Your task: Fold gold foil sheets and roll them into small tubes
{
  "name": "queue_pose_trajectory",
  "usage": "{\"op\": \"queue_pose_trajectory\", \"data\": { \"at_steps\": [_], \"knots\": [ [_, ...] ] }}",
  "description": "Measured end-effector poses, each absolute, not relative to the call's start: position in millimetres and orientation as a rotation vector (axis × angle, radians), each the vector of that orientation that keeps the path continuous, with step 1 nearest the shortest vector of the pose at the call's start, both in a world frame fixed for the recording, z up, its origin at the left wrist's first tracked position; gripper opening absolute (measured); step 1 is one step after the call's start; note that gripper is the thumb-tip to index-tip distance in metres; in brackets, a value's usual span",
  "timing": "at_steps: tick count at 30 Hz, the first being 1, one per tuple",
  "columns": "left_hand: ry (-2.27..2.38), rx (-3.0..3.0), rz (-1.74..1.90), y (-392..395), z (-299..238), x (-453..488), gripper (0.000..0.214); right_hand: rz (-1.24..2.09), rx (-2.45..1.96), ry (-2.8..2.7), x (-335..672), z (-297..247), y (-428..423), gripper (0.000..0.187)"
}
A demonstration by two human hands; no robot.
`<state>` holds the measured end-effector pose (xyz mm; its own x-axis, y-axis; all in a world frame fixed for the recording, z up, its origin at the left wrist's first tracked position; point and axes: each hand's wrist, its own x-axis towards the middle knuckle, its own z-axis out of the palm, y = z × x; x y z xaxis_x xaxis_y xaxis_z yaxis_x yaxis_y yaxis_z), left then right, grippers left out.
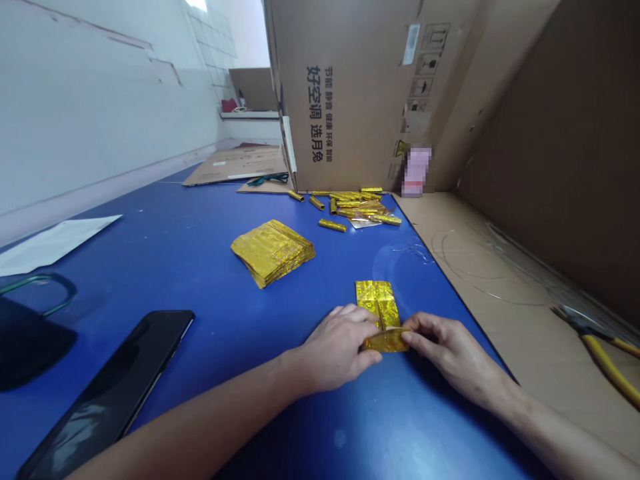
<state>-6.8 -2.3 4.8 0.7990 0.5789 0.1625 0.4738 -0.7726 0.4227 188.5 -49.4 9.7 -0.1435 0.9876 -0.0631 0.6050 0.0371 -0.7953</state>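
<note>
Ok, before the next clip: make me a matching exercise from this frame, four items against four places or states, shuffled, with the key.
1. Single gold foil sheet
2. Stack of gold foil sheets
3. Pliers
4. Black smartphone

A. Yellow-handled, at the picture's right edge
B. Lying beside the left forearm, screen dark
C. Between the left hand and right hand, near edge raised
D. Piled on the blue table, beyond the left hand

Pairs: 1-C, 2-D, 3-A, 4-B
</note>
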Motion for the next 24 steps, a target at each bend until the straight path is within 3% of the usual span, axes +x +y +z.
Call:
{"op": "queue_pose_trajectory", "data": {
  "at_steps": [24],
  "knots": [
    [0.911, 2.607, 0.388, -7.0, 10.9, -0.4, 0.018, 0.772, -1.695, -1.859, 187.4, 4.0, -46.9, 0.017]
  ]
}}
